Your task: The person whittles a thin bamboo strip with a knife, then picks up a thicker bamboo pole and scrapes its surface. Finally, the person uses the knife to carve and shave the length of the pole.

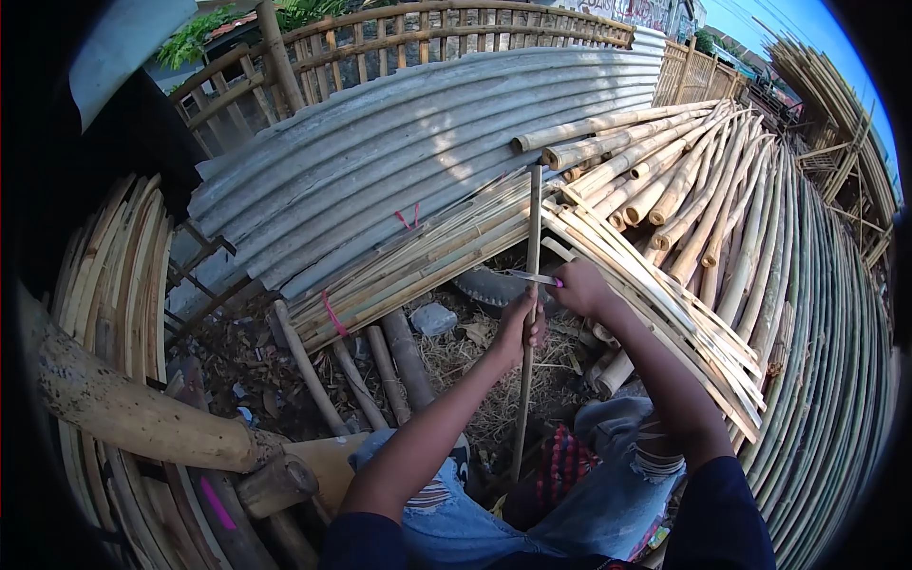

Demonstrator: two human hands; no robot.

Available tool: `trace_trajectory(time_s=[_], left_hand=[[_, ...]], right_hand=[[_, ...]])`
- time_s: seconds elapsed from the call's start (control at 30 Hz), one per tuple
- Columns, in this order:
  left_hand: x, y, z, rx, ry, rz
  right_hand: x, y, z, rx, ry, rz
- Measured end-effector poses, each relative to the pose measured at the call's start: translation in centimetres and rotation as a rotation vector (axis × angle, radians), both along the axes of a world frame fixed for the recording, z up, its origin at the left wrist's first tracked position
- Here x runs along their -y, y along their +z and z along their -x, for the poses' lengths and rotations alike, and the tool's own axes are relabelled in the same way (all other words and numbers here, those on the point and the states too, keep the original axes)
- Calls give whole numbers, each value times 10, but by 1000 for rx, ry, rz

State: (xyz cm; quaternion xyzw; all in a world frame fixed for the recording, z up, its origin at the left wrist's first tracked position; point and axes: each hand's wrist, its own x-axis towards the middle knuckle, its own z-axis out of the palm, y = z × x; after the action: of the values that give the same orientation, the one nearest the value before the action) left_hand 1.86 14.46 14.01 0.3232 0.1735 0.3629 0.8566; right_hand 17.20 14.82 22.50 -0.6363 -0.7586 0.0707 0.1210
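An upright bamboo strip stands in front of me, its lower end down between my knees. My left hand is wrapped round the strip at about mid-height. Just above it, my right hand grips a knife by its pink handle. The blade lies across the strip, pointing left, and appears to touch it. Part of the strip is hidden behind my left fingers.
A bundle of split bamboo with a pink tie lies beyond my hands. More split strips and stacked bamboo poles lie to the right. Corrugated sheeting stands behind. A thick bamboo pole juts in at left.
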Motion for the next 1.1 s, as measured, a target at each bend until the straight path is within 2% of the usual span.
trace_trajectory(time_s=[0.13, 0.27, 0.4, 0.67, 0.73, 0.8, 0.87, 0.97, 1.03, 1.1], left_hand=[[-1, -2, 5, 51, -29, 9], [0, -4, 8, 36, -15, 32], [2, -8, 5, -31, 73, 19], [4, -15, 4, 5, 27, 44], [20, -19, -3, -28, -10, 8], [21, -17, -5, -41, -3, -26], [19, -17, -3, -15, -24, 24], [13, -20, 3, 7, -62, 57], [10, -19, 8, 32, -90, 105], [6, -20, 12, 53, -101, 100]], right_hand=[[-2, -1, 3, 17, 75, -87], [-5, -10, 9, 41, 118, -64], [-5, -17, 11, 88, 95, -152], [-25, -16, 1, 135, 24, -233], [-48, 7, -17, -33, -473, -313], [-47, 11, -19, -65, -473, -334], [-45, 8, -14, -106, -470, -352], [-30, -5, 0, -147, -360, -236], [-19, -8, 2, -11, -61, -153], [-12, -22, 5, 34, 23, -92]])
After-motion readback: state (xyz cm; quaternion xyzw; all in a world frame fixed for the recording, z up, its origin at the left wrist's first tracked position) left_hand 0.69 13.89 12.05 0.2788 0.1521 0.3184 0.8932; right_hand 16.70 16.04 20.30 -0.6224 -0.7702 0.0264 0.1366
